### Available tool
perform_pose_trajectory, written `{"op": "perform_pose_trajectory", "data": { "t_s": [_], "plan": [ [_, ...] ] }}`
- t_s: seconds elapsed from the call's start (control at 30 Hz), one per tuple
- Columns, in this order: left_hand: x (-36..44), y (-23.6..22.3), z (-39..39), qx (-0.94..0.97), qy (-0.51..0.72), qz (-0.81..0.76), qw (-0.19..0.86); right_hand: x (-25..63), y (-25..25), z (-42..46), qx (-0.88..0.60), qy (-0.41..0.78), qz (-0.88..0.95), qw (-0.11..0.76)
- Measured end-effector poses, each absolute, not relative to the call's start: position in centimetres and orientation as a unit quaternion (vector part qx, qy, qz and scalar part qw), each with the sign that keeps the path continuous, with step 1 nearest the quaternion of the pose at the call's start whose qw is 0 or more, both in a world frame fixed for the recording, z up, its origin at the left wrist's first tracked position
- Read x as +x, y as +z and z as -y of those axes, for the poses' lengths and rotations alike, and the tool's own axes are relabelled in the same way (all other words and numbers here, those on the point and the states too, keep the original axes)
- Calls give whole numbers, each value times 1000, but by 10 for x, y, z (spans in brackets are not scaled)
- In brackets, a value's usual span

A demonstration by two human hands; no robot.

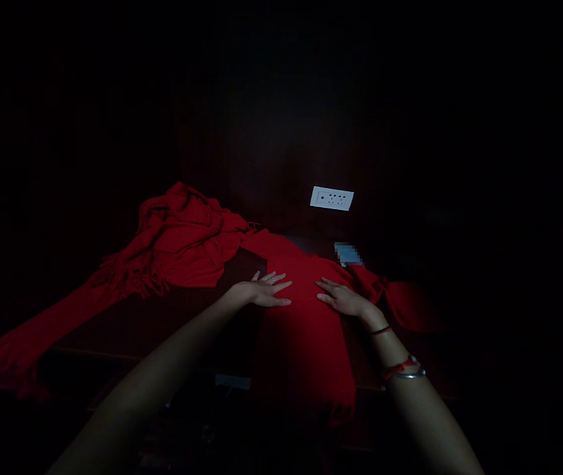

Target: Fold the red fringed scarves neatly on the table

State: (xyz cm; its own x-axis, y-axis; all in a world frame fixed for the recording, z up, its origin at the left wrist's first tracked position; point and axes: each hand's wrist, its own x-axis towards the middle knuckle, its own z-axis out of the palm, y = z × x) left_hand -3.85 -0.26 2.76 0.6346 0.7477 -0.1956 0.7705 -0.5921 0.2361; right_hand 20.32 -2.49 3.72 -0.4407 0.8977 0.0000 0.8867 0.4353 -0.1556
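A red scarf (305, 336) with a fringed end lies spread over a dark table, its near end hanging past the front edge. My left hand (266, 290) rests on the scarf's left side, fingers stretched out and a ring on one finger. Flat on the right side lies my right hand (338, 295), its fingers also extended. Neither hand grips the cloth. Bracelets circle my right wrist and forearm. To the left, more red fringed cloth (187, 241) is heaped in loose folds, with one strip trailing to the table's front left.
A white socket plate (331, 198) is on the dark wall behind. A small pale blue, pixelated item (348, 253) lies behind the scarf. More red cloth (412, 305) stretches to the right. Most surroundings are too dark to make out.
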Motion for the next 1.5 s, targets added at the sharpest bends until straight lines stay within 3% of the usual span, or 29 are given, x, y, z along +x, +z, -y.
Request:
{"op": "perform_pose_trajectory", "data": {
  "t_s": [0.13, 0.23, 0.37, 0.5, 0.63, 0.73, 0.87, 1.07, 1.23, 1.4, 1.5],
  "plan": [
    [-34, 27, 8, 895, 44, -436, 77, 220, 48, 23, -613, -55, 778, 124],
    [-29, 19, 1, 895, 110, -431, 26, 236, 42, 15, -694, -97, 710, 64],
    [-27, 10, -13, 903, 43, -416, 95, 262, 33, 9, -721, -82, 687, 29],
    [-27, 8, -21, 898, 5, -424, 116, 290, 56, 13, -744, -33, 667, 10],
    [-27, 10, -19, 900, 9, -422, 113, 291, 90, 19, -744, -115, 657, -32],
    [-28, 10, -15, 901, 42, -418, 110, 258, 94, 14, -666, -161, 728, 28],
    [-35, 12, -13, 877, 111, -464, 61, 196, 65, 1, -566, -89, 813, 105],
    [-40, 11, -19, 856, 27, -506, 100, 170, 23, -4, -610, 83, 788, -27],
    [-39, 12, -22, 852, 23, -513, 103, 177, 28, -11, -611, 95, 784, -54],
    [-54, 9, -29, 824, 72, -556, 73, 152, 35, -30, -585, 20, 809, 50],
    [-62, 4, -38, 823, 82, -559, 59, 134, 27, -39, -540, 27, 839, 56]
  ]
}}
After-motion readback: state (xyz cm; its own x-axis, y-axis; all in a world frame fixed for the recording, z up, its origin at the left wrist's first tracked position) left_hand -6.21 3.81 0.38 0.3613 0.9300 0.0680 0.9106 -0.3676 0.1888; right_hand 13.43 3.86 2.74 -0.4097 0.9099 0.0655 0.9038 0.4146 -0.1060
